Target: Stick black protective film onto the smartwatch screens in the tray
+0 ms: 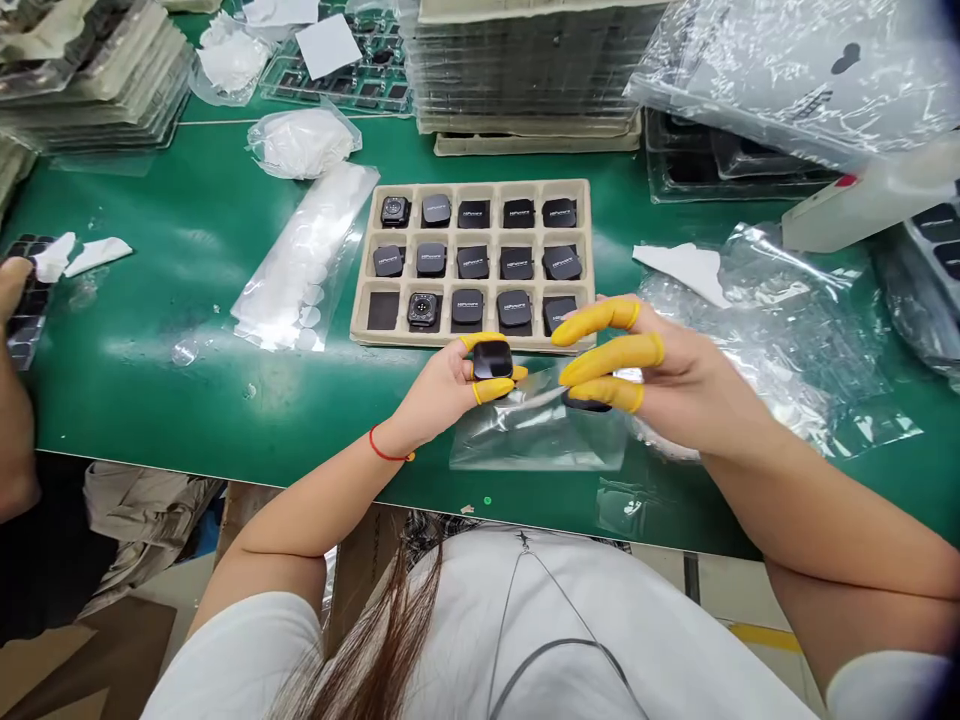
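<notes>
A black square watch unit point(492, 360) is pinched between the thumb and fingers of the left hand point(442, 385), over the counter's front half and just before the near rim of a molded pulp tray point(480, 186). Yellow finger cots point(600, 316) are worn on the fingers of both hands, and a red string bracelet point(386, 447) is worn on the left wrist. The right hand point(637, 365) is held spread, just beside the left hand. A dark piece point(586, 404) is seen under its lowest finger; whether it is gripped cannot be determined. A clear plastic bag point(536, 430) lies beneath both hands on the green counter point(150, 300). The tray is divided into three rows of five compartments, nearly all holding black units. A sleeve of white discs point(300, 265) lies left of the tray, and crumpled plastic film point(757, 340) lies to its right. A second person's hand point(15, 290) is observed at the counter's left edge, on a dark tray point(26, 300).
</notes>
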`<action>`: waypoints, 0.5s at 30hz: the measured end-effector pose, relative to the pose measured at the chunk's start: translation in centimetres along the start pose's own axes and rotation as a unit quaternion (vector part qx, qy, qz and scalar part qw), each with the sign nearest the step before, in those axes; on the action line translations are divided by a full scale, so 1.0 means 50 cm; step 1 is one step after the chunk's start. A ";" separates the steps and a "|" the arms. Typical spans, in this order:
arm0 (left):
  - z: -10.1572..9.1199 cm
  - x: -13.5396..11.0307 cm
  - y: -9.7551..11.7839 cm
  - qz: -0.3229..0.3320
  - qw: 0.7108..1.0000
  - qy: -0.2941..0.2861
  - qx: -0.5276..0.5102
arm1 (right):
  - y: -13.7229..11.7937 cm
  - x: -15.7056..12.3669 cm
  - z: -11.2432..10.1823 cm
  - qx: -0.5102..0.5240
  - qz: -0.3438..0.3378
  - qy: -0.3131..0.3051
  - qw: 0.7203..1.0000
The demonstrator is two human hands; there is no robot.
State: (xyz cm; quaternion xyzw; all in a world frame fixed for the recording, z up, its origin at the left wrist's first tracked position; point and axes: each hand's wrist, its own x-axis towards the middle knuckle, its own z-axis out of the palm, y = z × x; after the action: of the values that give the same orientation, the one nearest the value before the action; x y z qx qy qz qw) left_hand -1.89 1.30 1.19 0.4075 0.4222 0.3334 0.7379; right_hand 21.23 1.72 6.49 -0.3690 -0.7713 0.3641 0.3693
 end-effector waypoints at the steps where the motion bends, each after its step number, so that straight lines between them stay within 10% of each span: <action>1: 0.001 -0.002 -0.004 0.010 1.000 -0.006 0.026 | -0.001 0.002 0.003 0.059 0.046 0.005 0.997; 6: 0.009 -0.013 -0.021 0.091 0.980 -0.036 0.171 | 0.014 0.009 0.037 0.178 0.241 -0.027 0.954; 15: 0.008 -0.021 -0.022 0.119 0.962 -0.064 0.236 | 0.031 0.002 0.059 0.128 0.261 -0.056 0.955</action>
State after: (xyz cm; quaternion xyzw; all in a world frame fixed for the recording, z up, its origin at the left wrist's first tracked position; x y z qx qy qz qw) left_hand -1.83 -0.21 0.70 0.6378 0.3888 0.2829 0.6016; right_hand 19.19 1.68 3.86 -0.4862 -0.6145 0.5635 0.2617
